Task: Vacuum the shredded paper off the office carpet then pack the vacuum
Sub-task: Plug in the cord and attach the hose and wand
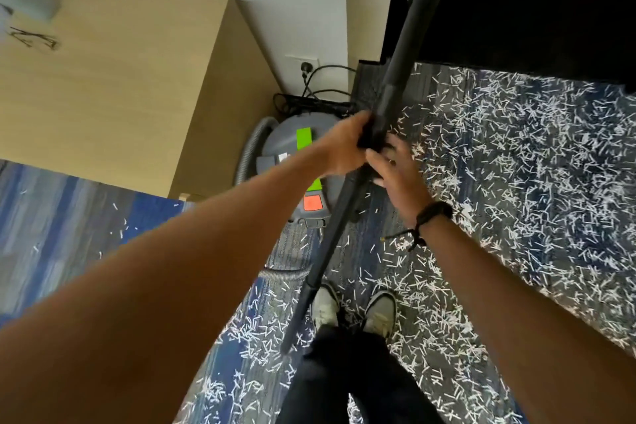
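A long black vacuum wand runs slanted from the top of the view down to a point near my shoes. My left hand grips it at the joint between its thick upper tube and thin lower tube. Just below that joint my right hand touches the wand, fingers spread and relaxed. The grey canister vacuum, with green and orange patches, sits on the floor behind my hands. Its ribbed grey hose curls around its left side. White shredded paper covers the blue-grey carpet, thickest at right.
A light wood desk fills the upper left. A wall socket with black cables sits in the corner behind the vacuum. Dark furniture stands at upper right. My shoes are on the carpet at bottom centre.
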Available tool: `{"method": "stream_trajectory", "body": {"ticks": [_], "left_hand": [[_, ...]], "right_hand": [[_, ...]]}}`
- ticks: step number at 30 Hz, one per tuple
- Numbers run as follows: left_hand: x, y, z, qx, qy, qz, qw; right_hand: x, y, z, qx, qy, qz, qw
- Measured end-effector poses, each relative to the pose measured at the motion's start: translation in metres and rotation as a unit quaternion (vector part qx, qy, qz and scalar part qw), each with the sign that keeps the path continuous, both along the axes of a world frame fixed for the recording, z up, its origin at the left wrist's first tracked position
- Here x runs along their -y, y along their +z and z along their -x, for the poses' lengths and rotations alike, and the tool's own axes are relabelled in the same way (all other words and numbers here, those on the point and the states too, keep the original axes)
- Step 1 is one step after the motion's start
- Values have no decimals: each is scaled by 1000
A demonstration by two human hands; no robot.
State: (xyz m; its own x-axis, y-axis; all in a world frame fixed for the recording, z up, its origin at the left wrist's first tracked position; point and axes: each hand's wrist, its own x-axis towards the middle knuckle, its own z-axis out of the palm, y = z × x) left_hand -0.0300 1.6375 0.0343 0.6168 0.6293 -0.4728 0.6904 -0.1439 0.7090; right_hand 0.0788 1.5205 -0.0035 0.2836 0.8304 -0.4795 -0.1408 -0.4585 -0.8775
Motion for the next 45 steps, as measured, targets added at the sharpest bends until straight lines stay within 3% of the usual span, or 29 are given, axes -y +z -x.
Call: {"method": "stream_trajectory", "body": {"ticks": [5, 13, 21, 29, 33, 35, 37, 40, 42, 45], "left_hand": [[-17, 33, 0, 24, 6, 11, 1000], [-7, 50, 14, 102, 54, 16, 993], [2, 43, -28, 94, 58, -45, 993], [-13, 49, -83, 60, 75, -60, 994], [-1, 49, -103, 130, 117, -67, 982], [22, 38, -108, 95, 85, -81, 989], [46, 11, -110, 6, 43, -102, 994], [83, -25, -102, -38, 87, 12, 995], [96, -35, -96, -25, 149, 21, 988], [98, -35, -92, -3, 167, 38, 985]], "right_hand": [[22, -1, 19, 112, 105, 18, 988], [1, 26, 27, 255, 96, -43, 961], [13, 18, -11, 327, 97, -29, 940], [-2, 16, -60, 303, 84, -22, 949], [1, 3, -84, 281, 44, -7, 959], [10, -15, -94, 273, 20, 3, 962], [18, -33, -96, 254, 0, 3, 967], [21, -43, -86, 233, -11, -44, 971], [23, -44, -81, 236, -13, -47, 970], [33, -45, -83, 247, 15, -45, 968]]}}
